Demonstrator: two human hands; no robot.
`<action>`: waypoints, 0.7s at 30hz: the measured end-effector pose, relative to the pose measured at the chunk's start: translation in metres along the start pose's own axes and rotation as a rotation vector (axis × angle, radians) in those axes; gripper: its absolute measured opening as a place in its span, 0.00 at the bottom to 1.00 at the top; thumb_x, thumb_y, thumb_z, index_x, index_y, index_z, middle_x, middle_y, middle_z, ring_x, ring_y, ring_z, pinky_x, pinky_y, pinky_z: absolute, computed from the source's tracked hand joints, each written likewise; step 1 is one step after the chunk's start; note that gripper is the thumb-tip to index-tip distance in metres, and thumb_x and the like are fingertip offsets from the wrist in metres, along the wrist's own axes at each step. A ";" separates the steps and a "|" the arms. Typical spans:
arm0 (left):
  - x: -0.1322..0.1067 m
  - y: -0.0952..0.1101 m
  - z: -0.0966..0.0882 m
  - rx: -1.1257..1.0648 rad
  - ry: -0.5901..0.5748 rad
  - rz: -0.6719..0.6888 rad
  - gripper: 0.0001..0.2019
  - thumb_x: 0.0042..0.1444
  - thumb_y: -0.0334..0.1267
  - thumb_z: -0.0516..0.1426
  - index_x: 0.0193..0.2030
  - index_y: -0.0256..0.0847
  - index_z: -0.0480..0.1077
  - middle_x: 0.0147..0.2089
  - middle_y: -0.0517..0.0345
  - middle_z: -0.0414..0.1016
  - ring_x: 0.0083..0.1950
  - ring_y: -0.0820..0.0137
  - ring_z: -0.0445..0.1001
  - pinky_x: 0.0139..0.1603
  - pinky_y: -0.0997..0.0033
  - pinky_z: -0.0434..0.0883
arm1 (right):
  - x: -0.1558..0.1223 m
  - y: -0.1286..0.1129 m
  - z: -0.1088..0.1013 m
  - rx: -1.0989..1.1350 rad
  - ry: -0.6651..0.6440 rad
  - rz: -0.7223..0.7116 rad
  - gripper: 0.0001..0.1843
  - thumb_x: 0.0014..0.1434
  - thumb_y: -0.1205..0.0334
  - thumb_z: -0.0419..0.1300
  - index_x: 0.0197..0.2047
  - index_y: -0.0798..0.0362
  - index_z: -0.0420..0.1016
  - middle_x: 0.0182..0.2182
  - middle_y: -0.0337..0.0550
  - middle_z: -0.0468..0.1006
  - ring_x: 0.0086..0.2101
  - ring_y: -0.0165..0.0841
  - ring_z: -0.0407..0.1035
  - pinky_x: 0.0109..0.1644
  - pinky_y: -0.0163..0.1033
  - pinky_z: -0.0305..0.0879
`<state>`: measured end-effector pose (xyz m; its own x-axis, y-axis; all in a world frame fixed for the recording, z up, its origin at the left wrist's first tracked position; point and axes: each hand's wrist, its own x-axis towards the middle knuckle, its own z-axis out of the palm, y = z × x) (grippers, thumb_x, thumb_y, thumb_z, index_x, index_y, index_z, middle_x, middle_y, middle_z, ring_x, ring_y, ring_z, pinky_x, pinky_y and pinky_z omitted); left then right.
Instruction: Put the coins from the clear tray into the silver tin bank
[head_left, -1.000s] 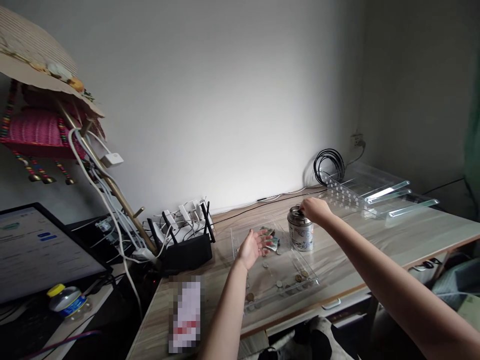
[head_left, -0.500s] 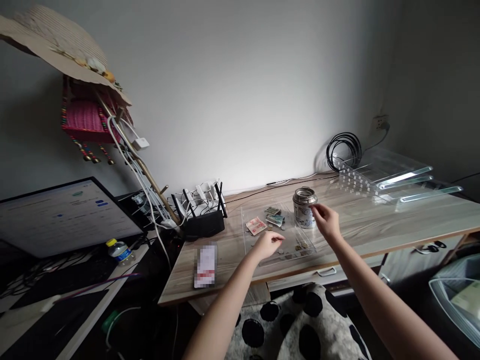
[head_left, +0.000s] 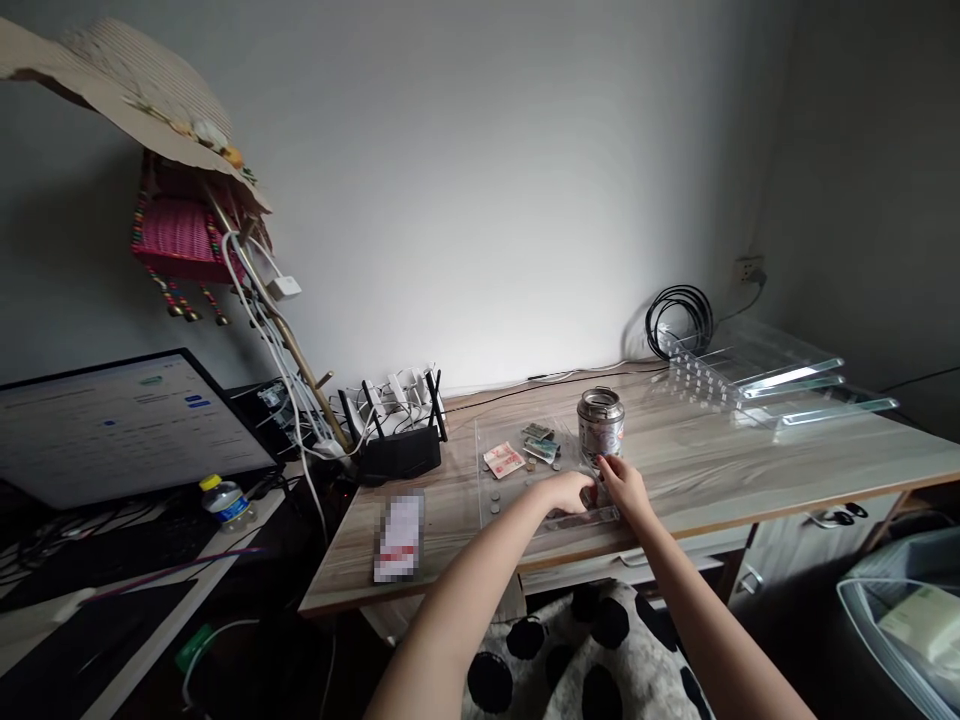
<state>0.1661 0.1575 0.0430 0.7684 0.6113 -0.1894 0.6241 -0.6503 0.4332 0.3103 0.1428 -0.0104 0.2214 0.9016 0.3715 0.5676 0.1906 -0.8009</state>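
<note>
A clear plastic tray (head_left: 487, 470) lies on the wooden desk (head_left: 697, 470) with banknotes (head_left: 504, 460) and loose coins (head_left: 495, 497) in it. A small metal tin (head_left: 601, 423) stands upright at the tray's far right corner. Both hands meet over the tray's near right corner. My left hand (head_left: 568, 493) is palm down with fingers curled over the coins there. My right hand (head_left: 621, 485) pinches with its fingertips at the same spot, just in front of the tin. What the fingers hold is too small to make out.
A black router (head_left: 394, 452) and a power strip sit left of the tray, a blurred card (head_left: 398, 536) near the desk's front edge. Clear acrylic trays (head_left: 757, 380) and a coiled cable (head_left: 677, 318) lie at the back right. A monitor (head_left: 120, 425) and bottle (head_left: 223, 502) stand on the left.
My right hand left the top of the tin and came down to the tray's near right corner. My left hand turned palm down and moved right to join it. The view pulled back.
</note>
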 end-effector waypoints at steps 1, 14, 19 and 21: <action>0.001 0.001 0.000 0.012 -0.003 -0.011 0.15 0.33 0.36 0.61 0.33 0.39 0.70 0.29 0.57 0.71 0.27 0.70 0.67 0.26 0.74 0.63 | 0.001 0.000 0.000 -0.005 -0.009 0.000 0.23 0.52 0.45 0.43 0.22 0.54 0.65 0.18 0.40 0.69 0.21 0.30 0.62 0.25 0.32 0.53; -0.030 -0.020 0.007 -1.070 0.656 -0.203 0.04 0.39 0.28 0.57 0.26 0.35 0.67 0.22 0.61 0.67 0.20 0.77 0.66 0.22 0.77 0.64 | -0.009 -0.027 -0.014 -0.198 -0.006 -0.107 0.15 0.53 0.56 0.46 0.36 0.52 0.70 0.30 0.43 0.74 0.32 0.31 0.66 0.33 0.32 0.57; -0.072 -0.031 -0.002 -1.967 0.955 -0.301 0.06 0.41 0.21 0.50 0.26 0.33 0.64 0.20 0.60 0.64 0.19 0.81 0.63 0.20 0.82 0.62 | -0.007 -0.067 -0.004 -0.549 -0.501 -0.282 0.05 0.44 0.62 0.56 0.27 0.49 0.72 0.30 0.40 0.74 0.34 0.33 0.67 0.32 0.33 0.57; -0.084 -0.032 -0.002 -2.092 0.997 -0.328 0.06 0.42 0.22 0.48 0.23 0.34 0.61 0.18 0.62 0.60 0.17 0.82 0.60 0.17 0.84 0.58 | -0.002 -0.078 0.005 -0.694 -0.695 -0.238 0.09 0.38 0.60 0.61 0.27 0.51 0.73 0.30 0.42 0.75 0.33 0.35 0.67 0.30 0.34 0.58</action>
<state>0.0811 0.1281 0.0472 0.0274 0.9304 -0.3655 -0.7663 0.2544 0.5900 0.2620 0.1283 0.0494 -0.3431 0.9381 -0.0476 0.9218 0.3266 -0.2091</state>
